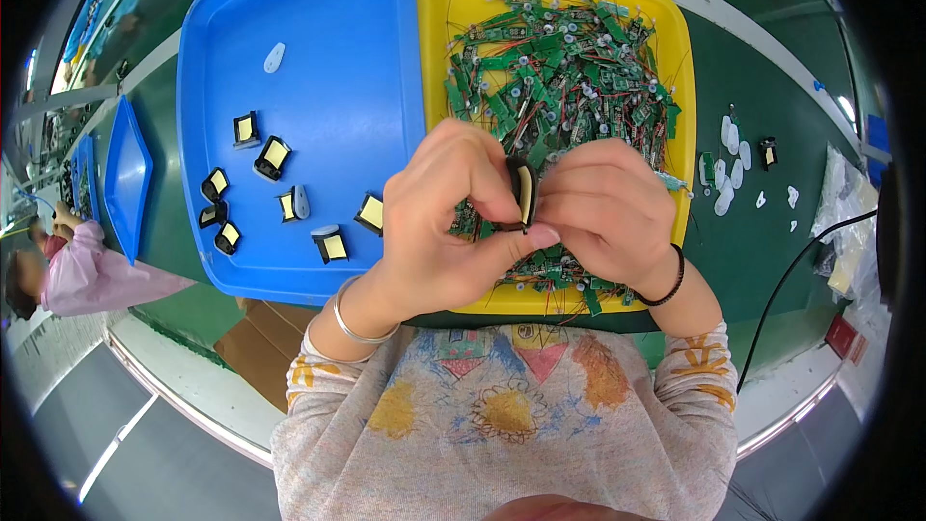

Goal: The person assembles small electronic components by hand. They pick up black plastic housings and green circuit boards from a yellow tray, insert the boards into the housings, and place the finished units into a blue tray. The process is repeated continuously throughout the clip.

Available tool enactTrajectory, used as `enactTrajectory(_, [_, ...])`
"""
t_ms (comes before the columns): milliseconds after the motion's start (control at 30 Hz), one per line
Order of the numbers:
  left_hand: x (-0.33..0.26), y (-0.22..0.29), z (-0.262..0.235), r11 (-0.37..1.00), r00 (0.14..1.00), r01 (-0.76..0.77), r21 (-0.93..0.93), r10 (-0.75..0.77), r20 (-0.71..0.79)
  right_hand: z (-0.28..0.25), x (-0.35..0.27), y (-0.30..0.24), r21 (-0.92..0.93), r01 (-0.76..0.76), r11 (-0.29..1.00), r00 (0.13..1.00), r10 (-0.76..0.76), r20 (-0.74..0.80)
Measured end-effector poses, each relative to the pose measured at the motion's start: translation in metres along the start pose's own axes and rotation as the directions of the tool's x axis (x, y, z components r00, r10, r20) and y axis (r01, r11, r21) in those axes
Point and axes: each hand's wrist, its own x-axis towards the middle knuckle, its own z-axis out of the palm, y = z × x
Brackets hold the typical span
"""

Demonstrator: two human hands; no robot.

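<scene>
Black component with a yellow face (522, 195) sits pinched between both hands, directly above the near edge of the yellow tray (436, 58). I read the left hand (439, 222) as closed on it: thumb beneath, fingers curled over the top. I read the right hand (608, 207) as closed on its other side, fingertips pressed against the yellow face; what those fingertips do there is hidden from me.

Progress, as I judge it:
- Done: seven like components (273, 156) lie on the blue tray (318, 29), left of the left hand, well apart from one another, yellow faces up. Two small white tabs (275, 57) lie among them.
- In hand: one component.
- Left: a dense heap of green circuit boards (559, 68) with red wires fills the yellow tray beyond both hands

I estimate an early stage. White tabs (733, 150) and one more black component (768, 150) lie on the green bench (772, 251), right of the right hand
</scene>
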Motion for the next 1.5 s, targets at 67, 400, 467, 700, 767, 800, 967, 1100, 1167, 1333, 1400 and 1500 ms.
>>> enactTrajectory(67, [0.000,-0.001,0.000,0.999,0.999,0.032,-0.014,-0.032,-0.014,-0.008,0.003,-0.002,-0.043,-0.053,0.998,0.995,0.056,0.079])
enactTrajectory(400, [0.010,0.000,-0.005,0.889,0.984,-0.171,0.426,0.176,0.027,-0.011,-0.008,0.007,0.577,-0.510,0.638,0.839,0.515,0.173])
enactTrajectory(467, [0.016,0.003,-0.012,0.842,0.978,-0.201,0.500,0.201,0.056,-0.010,-0.007,0.005,0.664,-0.553,0.503,0.787,0.578,0.216])
enactTrajectory(700, [0.003,0.001,0.003,0.813,0.934,0.290,-0.505,-0.355,-0.035,-0.010,-0.010,-0.002,0.720,-0.586,0.371,0.746,0.594,0.301])
enactTrajectory(767, [0.004,-0.002,0.003,0.732,0.913,0.343,-0.589,-0.407,0.026,-0.010,-0.008,-0.003,0.742,-0.599,0.302,0.715,0.620,0.324])
enactTrajectory(800, [0.004,-0.002,0.005,0.756,0.914,0.349,-0.553,-0.404,0.025,-0.010,-0.008,-0.002,0.755,-0.594,0.278,0.701,0.639,0.317])
enactTrajectory(967, [0.007,0.000,0.006,0.773,0.912,0.394,-0.497,-0.397,0.106,-0.009,-0.008,0.000,0.797,-0.569,0.202,0.678,0.664,0.315])
enactTrajectory(1100, [0.007,0.000,0.006,0.772,0.899,0.425,-0.473,-0.420,0.122,-0.009,-0.009,0.001,0.782,-0.576,0.238,0.694,0.648,0.314])
enactTrajectory(1167, [0.006,-0.001,0.006,0.770,0.894,0.438,-0.464,-0.430,0.128,-0.009,-0.010,0.001,0.762,-0.591,0.266,0.703,0.634,0.323])
enactTrajectory(1333, [0.003,-0.007,0.009,0.842,0.911,0.405,-0.355,-0.403,0.083,-0.008,-0.008,0.000,0.753,-0.601,0.268,0.691,0.648,0.321])
enactTrajectory(1400, [0.003,-0.007,0.009,0.880,0.923,0.383,-0.282,-0.377,0.076,-0.007,-0.007,0.000,0.752,-0.606,0.259,0.679,0.662,0.319])
enactTrajectory(1500, [0.003,-0.008,0.006,0.919,0.937,0.348,-0.185,-0.337,0.086,-0.006,-0.008,0.000,0.757,-0.612,0.229,0.655,0.683,0.323])
